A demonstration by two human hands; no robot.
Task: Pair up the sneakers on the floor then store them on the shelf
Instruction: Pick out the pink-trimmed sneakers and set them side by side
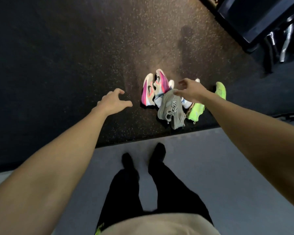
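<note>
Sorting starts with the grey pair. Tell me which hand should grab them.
Right. The right hand hovers directly over the grey sneakers, fingers spread; the left hand hangs over bare floor, left of the pile.

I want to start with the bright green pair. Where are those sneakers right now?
In the head view, the green sneakers lie at the right end of the pile on the dark speckled floor, beside the grey sneakers, partly hidden under the right forearm.
</note>
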